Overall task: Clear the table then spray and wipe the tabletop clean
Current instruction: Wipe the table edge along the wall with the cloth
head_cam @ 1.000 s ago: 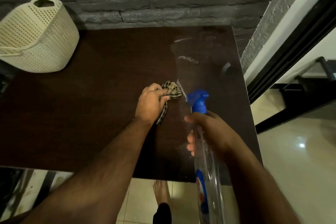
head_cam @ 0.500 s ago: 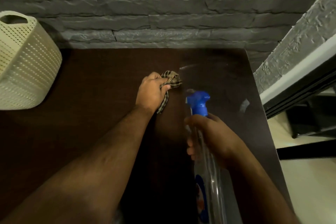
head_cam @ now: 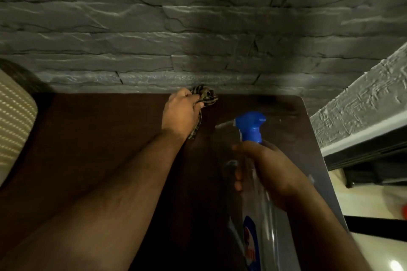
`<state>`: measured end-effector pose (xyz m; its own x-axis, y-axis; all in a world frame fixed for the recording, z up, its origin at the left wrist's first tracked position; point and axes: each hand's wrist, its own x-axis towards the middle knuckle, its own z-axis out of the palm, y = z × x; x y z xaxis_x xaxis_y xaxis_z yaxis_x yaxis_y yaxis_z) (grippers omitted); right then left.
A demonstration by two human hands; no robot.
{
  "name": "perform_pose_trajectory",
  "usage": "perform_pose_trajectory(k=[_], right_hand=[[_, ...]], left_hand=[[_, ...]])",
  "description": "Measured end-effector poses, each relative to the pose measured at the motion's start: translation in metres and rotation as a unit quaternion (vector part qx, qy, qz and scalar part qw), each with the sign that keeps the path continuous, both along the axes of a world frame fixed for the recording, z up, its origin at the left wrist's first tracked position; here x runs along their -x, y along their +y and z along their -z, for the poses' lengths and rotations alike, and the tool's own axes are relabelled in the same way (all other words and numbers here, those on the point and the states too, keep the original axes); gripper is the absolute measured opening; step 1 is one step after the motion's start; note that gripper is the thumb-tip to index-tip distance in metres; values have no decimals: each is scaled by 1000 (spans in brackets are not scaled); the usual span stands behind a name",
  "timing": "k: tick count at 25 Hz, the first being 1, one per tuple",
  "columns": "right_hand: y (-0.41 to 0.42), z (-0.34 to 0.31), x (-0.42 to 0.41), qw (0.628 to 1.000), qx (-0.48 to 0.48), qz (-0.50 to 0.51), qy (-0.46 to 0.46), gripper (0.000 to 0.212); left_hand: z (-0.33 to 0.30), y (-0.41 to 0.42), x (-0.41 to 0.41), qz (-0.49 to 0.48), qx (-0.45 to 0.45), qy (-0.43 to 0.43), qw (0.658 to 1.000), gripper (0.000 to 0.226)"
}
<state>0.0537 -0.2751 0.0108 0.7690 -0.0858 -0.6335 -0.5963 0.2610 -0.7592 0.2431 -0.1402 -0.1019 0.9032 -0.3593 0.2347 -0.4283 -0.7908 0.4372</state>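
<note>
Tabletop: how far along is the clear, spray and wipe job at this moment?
Clearing looks mostly done: only a basket shows at the tabletop's left edge. Wiping is in hand: the left hand grips a checked cloth at the far edge by the wall, and the right hand holds the spray bottle. The near and left areas probably remain.

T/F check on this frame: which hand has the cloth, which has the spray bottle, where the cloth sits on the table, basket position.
1. The left hand grips the checked cloth. True.
2. The cloth is near the table's front edge. False: it is at the far edge, by the stone wall.
3. The right hand holds the spray bottle. True.
4. The bottle's trigger head is red. False: blue.
5. The basket sits at the right. False: left edge.
</note>
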Motion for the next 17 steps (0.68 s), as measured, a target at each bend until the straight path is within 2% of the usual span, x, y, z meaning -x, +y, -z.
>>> perform_pose_trajectory(k=[2,5,9,17], right_hand=[[-7,-2,-11,1000,11,-3,-10,35],[-14,-7,-25,999,11,12,-31,19],[-28,-6,-34,1000,11,-21,-8,31],[-49,3,-28,999,30,-17,6,34]], left_hand=[[0,1,-2,4,-9,-14,1000,26],[-2,1,1,-5,-6,-13,1000,24],[-4,-3,6,-22,-10,-8,1000,22],[-7,-8,12,-52,-25,-13,998,24]])
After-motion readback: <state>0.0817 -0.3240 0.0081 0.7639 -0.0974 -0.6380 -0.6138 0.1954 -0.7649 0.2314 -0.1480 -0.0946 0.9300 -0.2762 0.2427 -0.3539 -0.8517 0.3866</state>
